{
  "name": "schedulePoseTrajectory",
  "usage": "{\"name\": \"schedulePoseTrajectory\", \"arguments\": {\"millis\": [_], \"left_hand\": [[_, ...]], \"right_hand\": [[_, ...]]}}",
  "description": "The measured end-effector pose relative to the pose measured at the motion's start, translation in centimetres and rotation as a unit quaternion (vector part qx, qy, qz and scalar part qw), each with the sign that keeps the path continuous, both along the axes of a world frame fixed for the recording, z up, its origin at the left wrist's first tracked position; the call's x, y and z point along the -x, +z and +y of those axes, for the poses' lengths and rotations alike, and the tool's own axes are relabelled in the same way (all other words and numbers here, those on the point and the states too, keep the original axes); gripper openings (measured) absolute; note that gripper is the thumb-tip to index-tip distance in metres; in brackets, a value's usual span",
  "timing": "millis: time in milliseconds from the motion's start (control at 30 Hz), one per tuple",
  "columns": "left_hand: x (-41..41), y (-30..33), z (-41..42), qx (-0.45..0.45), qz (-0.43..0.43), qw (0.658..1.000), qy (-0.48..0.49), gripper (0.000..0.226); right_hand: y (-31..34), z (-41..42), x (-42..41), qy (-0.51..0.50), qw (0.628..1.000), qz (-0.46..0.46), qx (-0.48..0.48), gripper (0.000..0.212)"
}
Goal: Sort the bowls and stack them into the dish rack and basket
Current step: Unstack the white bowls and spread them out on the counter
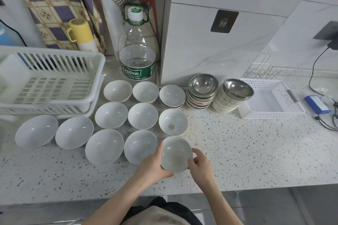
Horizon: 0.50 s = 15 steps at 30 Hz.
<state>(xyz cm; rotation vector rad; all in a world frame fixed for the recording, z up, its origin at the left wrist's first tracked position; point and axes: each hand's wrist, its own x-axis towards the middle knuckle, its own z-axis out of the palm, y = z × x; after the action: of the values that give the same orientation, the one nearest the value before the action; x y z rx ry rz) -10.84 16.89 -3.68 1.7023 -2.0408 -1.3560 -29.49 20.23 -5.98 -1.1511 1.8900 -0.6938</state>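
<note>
White slatted plastic dish rack sits far left. Right of it, eleven white ceramic bowls lie singly, presumably spread for sorting. Nearest the counter edge, left hand and right hand clamp a twelfth bowl. Three mixed stacks follow, then one white perforated basket.

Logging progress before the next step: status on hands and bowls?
Left hand and right hand grip one white bowl. Dish rack and basket hold no bowls. Nothing blocking.
</note>
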Motion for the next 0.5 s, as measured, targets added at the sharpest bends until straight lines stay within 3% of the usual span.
{"name": "schedulePoseTrajectory", "arguments": {"millis": [500], "left_hand": [[-0.7, -0.2, -1.5, -0.04, 0.0, 0.999, 0.034, 0.101]], "right_hand": [[0.3, -0.5, 0.8, -0.015, 0.999, -0.016, -0.037, 0.022]]}}
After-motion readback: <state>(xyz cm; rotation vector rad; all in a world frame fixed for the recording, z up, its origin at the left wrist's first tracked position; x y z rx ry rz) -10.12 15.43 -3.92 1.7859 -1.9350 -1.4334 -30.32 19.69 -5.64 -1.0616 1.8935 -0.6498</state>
